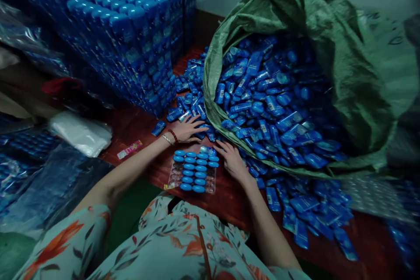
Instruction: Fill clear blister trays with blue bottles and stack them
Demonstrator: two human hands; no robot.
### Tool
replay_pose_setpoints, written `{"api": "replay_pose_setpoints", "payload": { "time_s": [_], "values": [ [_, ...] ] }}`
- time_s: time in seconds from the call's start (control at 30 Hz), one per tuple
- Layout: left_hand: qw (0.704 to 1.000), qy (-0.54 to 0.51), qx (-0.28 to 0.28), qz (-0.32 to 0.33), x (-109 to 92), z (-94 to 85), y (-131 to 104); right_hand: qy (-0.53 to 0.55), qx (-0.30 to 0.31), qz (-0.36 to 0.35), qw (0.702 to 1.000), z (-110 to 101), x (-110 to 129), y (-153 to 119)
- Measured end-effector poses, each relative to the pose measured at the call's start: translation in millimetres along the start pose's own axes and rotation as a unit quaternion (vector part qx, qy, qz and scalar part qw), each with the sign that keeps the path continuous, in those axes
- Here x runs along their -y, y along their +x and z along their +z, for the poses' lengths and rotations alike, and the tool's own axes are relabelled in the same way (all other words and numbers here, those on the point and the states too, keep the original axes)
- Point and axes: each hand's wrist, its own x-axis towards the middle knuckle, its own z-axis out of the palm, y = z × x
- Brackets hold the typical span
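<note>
My left hand (188, 130), a beaded bracelet at its wrist, reaches with spread fingers over loose blue bottles (198, 109) in front of the sack. My right hand (233, 161) is to the right, its fingers stretched toward a blue bottle (208, 150) lying just behind the tray; whether they touch it I cannot tell. Between my forearms lies a clear plastic tray (210, 183) with moulded hollows. Blue-capped bottles (188, 167) fill its back row and two middle columns, while hollows at both sides show bare.
A large green woven sack (213, 68) lies open at the right, spilling blue bottles (303, 203) onto the red-brown table (226, 205). Tall stacks of packed blue bottles (131, 39) stand at the back left. White plastic bags (80, 133) and a pink wrapper (129, 149) lie left.
</note>
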Motion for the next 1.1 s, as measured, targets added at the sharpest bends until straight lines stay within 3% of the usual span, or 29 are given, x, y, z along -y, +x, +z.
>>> {"api": "replay_pose_setpoints", "payload": {
  "time_s": [0.13, 0.33, 0.5, 0.63, 0.7, 0.77, 0.83, 1.0, 1.03, 1.1],
  "values": [
    [1.0, 0.003, 0.013, -0.005, 3, -0.7, -10, 0.034, -0.051, 0.023, 0.998, 15, 2, -31],
    [0.996, -0.059, 0.008, -0.069, -12, 1.9, -66, 0.155, -0.145, 0.05, 0.976, 24, -1, -67],
    [0.982, -0.112, -0.019, -0.148, -27, -4.3, -106, 0.269, -0.17, 0.037, 0.947, 7, -4, -35],
    [0.954, -0.135, -0.13, -0.236, -29, -17.6, -120, 0.22, -0.075, -0.025, 0.972, -7, -2, 11],
    [0.931, -0.135, -0.184, -0.284, -28, -22.8, -118, 0.172, -0.017, -0.041, 0.984, -10, -1, 26],
    [0.922, -0.133, -0.197, -0.307, -28, -25.2, -108, 0.139, 0.018, -0.039, 0.989, -11, -1, 32],
    [0.928, -0.127, -0.162, -0.311, -27, -24.8, -91, 0.122, 0.03, -0.027, 0.992, -11, -1, 31],
    [0.943, -0.134, 0.011, -0.303, -20, -15.5, -51, 0.133, -0.014, 0.028, 0.991, -5, -1, 12],
    [0.943, -0.151, 0.02, -0.296, -18, -13.9, -48, 0.148, -0.031, 0.044, 0.988, -4, 0, 8],
    [0.942, -0.186, -0.016, -0.28, -16, -13.0, -48, 0.184, -0.067, 0.073, 0.978, -2, 1, -3]
  ]
}}
